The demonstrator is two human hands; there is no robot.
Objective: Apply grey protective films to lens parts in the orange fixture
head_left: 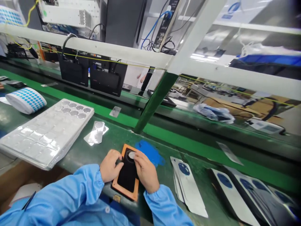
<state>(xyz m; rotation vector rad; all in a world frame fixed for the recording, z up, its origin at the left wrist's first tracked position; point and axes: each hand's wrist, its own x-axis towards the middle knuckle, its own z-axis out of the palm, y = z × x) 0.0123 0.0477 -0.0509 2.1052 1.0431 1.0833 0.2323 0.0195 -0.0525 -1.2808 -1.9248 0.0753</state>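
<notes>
A black phone-shaped panel (126, 174) with a round camera area near its top lies in an orange fixture (127, 192) on the green bench. My left hand (111, 166) is curled at the fixture's left edge, its thumb reaching over the black panel. Between the fingertips of my right hand (147, 172) is a round silver disc (131, 155), held at the panel's camera area. Whether the disc touches the panel cannot be made out. My right palm covers part of the fixture's right side.
Left stands a clear plastic tray stack (47, 135) with several round silver pieces, beside a roll of blue-dotted stickers (27, 99). Clear film pieces (97, 131) lie nearer. Pale phone-shaped sheets (190, 188) and more panels (231, 193) are right. A green post (155, 103) rises behind.
</notes>
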